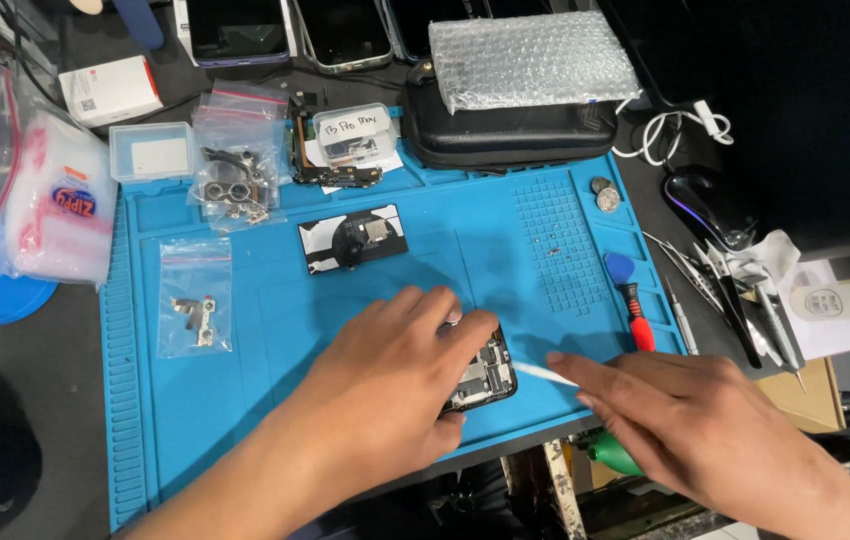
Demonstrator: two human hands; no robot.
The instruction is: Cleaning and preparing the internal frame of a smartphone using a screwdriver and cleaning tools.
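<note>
An opened phone (485,375) lies on the blue work mat (345,300) near its front edge, its circuit boards showing. My left hand (395,375) rests on the phone and covers most of it, fingers spread across its top. My right hand (690,425) comes in from the right and holds a thin white stick (545,373) whose tip points at the phone's right edge.
On the mat lie a black flat part (353,240), small bags of metal parts (235,165) (195,295), coins (603,193) and a red-handled screwdriver (635,318). A black case (505,130) with bubble wrap, phones and boxes stand behind. Tweezers (725,290) lie to the right.
</note>
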